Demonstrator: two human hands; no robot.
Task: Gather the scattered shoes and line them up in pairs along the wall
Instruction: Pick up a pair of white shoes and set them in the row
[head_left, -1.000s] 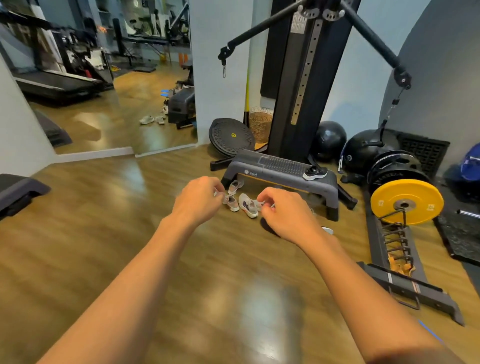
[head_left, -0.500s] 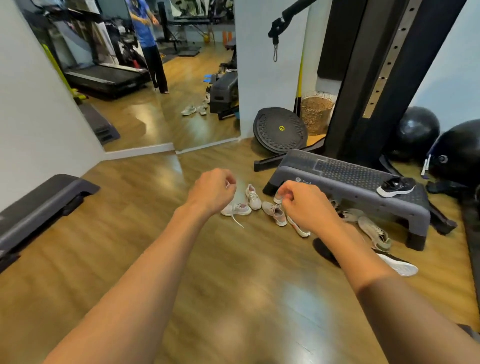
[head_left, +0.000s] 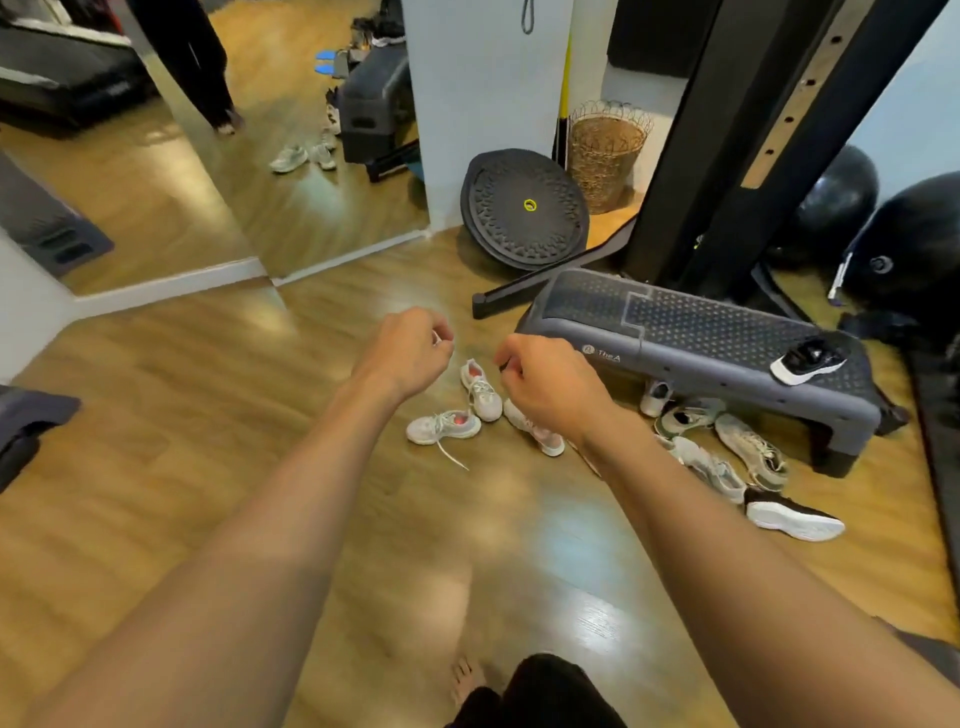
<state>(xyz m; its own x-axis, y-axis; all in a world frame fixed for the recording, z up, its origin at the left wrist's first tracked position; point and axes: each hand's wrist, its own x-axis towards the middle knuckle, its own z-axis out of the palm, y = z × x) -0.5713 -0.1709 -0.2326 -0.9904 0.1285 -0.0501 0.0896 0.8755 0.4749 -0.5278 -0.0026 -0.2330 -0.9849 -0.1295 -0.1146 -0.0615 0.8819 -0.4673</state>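
Observation:
Several shoes lie scattered on the wooden floor by a grey step platform (head_left: 675, 322). Two white-and-pink sneakers (head_left: 444, 426) (head_left: 480, 387) sit just beyond my hands; a third (head_left: 540, 436) is partly hidden under my right wrist. A heap of white-and-green sneakers (head_left: 727, 452) lies at the platform's front. One black sneaker (head_left: 789, 517) rests on the floor, another (head_left: 808, 358) on top of the platform. My left hand (head_left: 410, 348) and my right hand (head_left: 550, 384) hover above the pink pair, fingers curled, holding nothing.
A black balance disc (head_left: 524, 213) leans on the white wall, with a wicker basket (head_left: 605, 150) beside it. A black cable machine column (head_left: 727, 130) and dark exercise balls (head_left: 841, 208) stand behind the platform. A wall mirror (head_left: 156, 171) fills the left.
The view has closed in on the shoes and tipped downward. Both hands stay curled and have drifted slightly apart above the pink sneakers.

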